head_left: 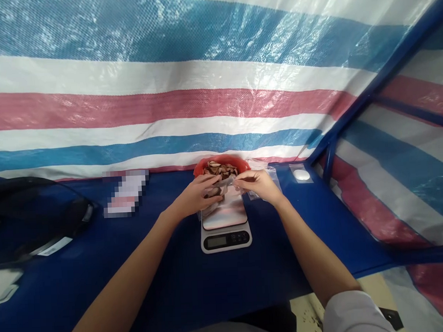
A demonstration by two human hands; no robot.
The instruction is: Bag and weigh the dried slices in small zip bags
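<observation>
A small clear plastic bag with a few brown pieces inside is held above a kitchen scale. My left hand is closed around the bag's left side. On the other side, my right hand pinches the bag's edge between thumb and fingers. The scale has a shiny metal plate and a dark display whose reading I cannot make out. Just behind the hands stands a red basket, filled with brown dried slices.
More clear plastic bags lie beside my right hand. Farther right is a white oval object on clear plastic. A blurred-out item and a black bag-like object lie left on the blue table. Striped sheeting hangs behind.
</observation>
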